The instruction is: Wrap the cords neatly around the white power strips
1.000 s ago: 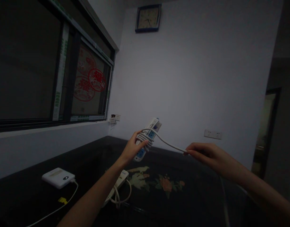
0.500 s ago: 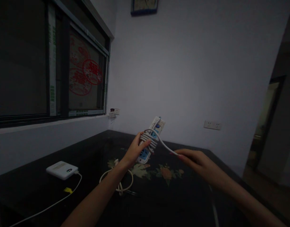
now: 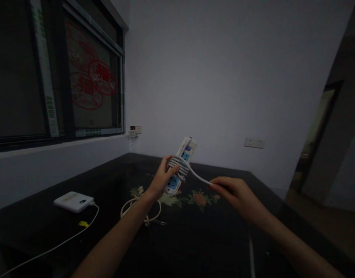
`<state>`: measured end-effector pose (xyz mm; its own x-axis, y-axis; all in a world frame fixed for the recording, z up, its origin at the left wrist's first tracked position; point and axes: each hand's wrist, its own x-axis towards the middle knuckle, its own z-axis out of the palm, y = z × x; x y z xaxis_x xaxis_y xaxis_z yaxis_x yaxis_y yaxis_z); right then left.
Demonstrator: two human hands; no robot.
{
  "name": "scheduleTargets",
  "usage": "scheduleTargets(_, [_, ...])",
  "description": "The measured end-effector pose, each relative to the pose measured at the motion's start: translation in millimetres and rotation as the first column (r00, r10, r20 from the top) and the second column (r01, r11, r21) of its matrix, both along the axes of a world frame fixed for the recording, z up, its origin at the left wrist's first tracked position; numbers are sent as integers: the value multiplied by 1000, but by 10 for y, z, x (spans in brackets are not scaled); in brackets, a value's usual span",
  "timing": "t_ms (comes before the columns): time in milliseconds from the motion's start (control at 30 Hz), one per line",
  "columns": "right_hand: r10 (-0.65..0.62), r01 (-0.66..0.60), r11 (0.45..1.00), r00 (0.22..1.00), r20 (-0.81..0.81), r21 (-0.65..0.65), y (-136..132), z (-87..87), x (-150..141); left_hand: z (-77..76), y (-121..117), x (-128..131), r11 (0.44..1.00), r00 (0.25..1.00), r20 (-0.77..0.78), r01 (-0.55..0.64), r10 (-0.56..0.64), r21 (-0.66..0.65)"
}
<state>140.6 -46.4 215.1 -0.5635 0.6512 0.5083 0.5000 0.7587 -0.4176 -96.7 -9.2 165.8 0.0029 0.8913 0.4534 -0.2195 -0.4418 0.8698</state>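
Note:
My left hand (image 3: 161,179) holds a white power strip (image 3: 180,163) with blue sockets tilted upright above the black table (image 3: 195,235). Several turns of its white cable (image 3: 195,174) are wound round the strip's middle, under my fingers. The free run of cable leads right to my right hand (image 3: 235,193), which pinches it between closed fingers. Below my right wrist the cable runs on down past the table edge.
A white box (image 3: 73,201) with a plugged white lead (image 3: 50,249) lies at the table's left. A loose coil of white cable (image 3: 141,206) lies under my left forearm. Wall sockets (image 3: 253,143) sit on the far wall; a window (image 3: 50,73) is left, a doorway (image 3: 319,135) right.
My right hand has drawn closer to the strip, shortening the free run of cable. The view has swung downward, so the wall clock has left the top of the picture.

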Motion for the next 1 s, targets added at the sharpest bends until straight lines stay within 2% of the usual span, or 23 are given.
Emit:
scheduleTargets(167, [10,-8,997,999,-31,80,-92,-129,66,-51,88,32,997,998,9,-56,55,56])
scheduleTargets(367, [2,-13,970,999,45,243,-181,-301,83,-181,193,29,991,981,-141,-129,134,38])
scheduleTargets(433, [-20,-9,946,996,87,324,-200,-358,80,-212,190,22,992,980,-155,-121,123,22])
scheduleTargets(533, [-80,30,918,991,111,395,-187,-421,99,-224,141,26,997,992,-98,-82,80,-10])
scheduleTargets(667, [-138,102,919,988,68,381,-80,-456,183,-201,-3,45,994,1000,7,9,-8,-107])
scheduleTargets(767, [-166,147,923,986,22,357,19,-478,241,-194,-134,59,989,997,62,63,-55,-131])
scheduleTargets(1000, [-137,160,941,986,-97,298,140,-474,262,-185,-398,115,963,972,149,205,-180,-174])
